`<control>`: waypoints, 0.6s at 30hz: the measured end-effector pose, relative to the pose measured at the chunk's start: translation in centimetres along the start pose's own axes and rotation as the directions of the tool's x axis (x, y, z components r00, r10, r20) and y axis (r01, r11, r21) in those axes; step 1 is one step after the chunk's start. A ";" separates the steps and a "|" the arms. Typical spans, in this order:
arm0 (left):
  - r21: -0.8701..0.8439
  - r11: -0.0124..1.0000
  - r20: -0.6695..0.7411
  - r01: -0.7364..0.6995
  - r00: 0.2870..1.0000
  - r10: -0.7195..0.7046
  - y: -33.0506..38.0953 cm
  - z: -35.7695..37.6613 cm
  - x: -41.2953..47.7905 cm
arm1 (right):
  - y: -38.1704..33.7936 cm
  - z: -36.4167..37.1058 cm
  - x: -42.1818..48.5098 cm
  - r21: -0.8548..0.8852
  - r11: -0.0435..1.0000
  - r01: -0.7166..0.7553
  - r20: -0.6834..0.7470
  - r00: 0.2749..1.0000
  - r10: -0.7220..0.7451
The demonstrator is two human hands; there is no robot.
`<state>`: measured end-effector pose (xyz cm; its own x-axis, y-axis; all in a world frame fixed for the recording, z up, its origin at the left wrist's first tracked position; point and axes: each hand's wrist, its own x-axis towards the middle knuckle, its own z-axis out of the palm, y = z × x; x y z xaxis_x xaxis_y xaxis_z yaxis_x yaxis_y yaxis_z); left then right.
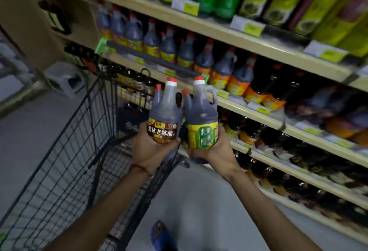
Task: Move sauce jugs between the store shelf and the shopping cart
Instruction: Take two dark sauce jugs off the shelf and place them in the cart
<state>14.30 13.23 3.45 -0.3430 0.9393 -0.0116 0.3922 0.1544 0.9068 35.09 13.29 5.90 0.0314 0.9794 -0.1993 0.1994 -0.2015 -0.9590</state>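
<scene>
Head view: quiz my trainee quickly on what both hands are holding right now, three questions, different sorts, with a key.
1. True or false: the left hand holds the brown-label jug.
2. The shopping cart lies: A) left of the jugs, B) right of them, C) out of view.
3. Fill in: the right hand holds the green-label jug ____, cap up.
Key: 1 true; 2 A; 3 upright.

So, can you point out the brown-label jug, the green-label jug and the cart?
brown-label jug [162,131]: head view, on its label.
green-label jug [205,137]: head view, on its label.
cart [59,171]: head view, on its wire side.
</scene>
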 end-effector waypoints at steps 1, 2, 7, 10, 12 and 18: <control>0.008 1.000 0.029 -0.023 0.999 0.022 1.1 1.1 -0.4 | 0.2 -1.5 -0.5 0.011 1.000 -0.002 -0.028 1.000 0.002; 0.017 0.999 0.051 -0.050 0.997 0.049 2.1 2.4 -0.9 | 0.3 -3.0 -1.2 0.025 1.000 0.001 -0.054 0.999 0.001; 0.061 0.987 0.169 -0.150 0.976 0.138 7.7 9.5 -4.7 | 2.3 -12.1 -5.2 0.108 0.994 0.009 -0.211 0.977 0.014; 0.052 0.978 0.237 -0.202 0.954 0.185 11.1 14.8 -8.7 | 4.3 -18.4 -8.6 0.144 0.990 0.008 -0.306 0.951 0.037; 0.041 0.972 0.278 -0.232 0.937 0.212 13.4 18.6 -12.2 | 5.5 -22.9 -11.3 0.151 0.988 0.016 -0.378 0.925 0.043; -0.034 0.951 0.414 -0.309 0.861 0.295 18.8 30.4 -23.8 | 10.4 -36.0 -20.2 0.172 0.984 0.035 -0.541 0.839 0.065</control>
<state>55.77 3.13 7.95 0.1736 0.9813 0.0827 0.4499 -0.1537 0.8797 71.81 -8.23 7.26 0.5691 0.8134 -0.1202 0.0289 -0.1659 -0.9857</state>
